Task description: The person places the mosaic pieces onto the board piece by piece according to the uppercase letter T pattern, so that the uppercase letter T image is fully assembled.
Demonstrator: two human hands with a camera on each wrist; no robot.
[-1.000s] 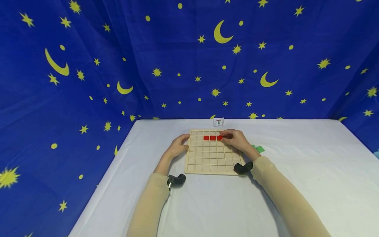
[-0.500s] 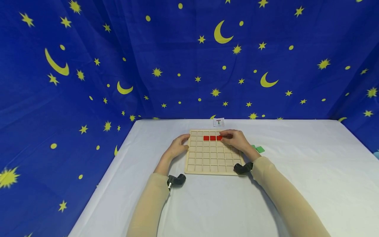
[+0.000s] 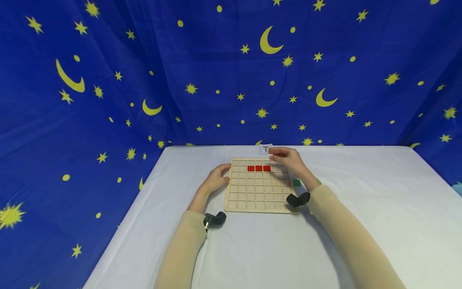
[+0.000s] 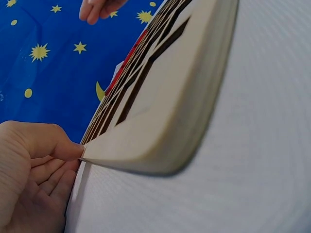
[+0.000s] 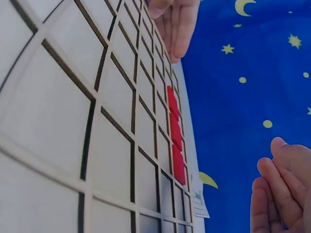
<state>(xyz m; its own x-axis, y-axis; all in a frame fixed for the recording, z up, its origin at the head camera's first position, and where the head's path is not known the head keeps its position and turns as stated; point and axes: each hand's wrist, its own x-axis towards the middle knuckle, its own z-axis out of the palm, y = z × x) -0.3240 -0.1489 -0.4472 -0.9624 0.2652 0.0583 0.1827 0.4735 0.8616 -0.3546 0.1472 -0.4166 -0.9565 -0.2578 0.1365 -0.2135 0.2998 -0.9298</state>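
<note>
Head view, left hand (image 3: 214, 180): I see fingers parted, touching board (image 3: 260, 196).
Right hand (image 3: 291, 161): loosely bent, empty.
Red tiles (image 3: 258, 168): below-left of right fingertips.

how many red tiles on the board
3, side by side in the second row from the far edge: left tile, middle tile, right tile. In the head view the right hand hides part of the board; the right wrist view shows only three.

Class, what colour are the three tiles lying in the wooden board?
The tiles are red, clearest in the head view.
</note>
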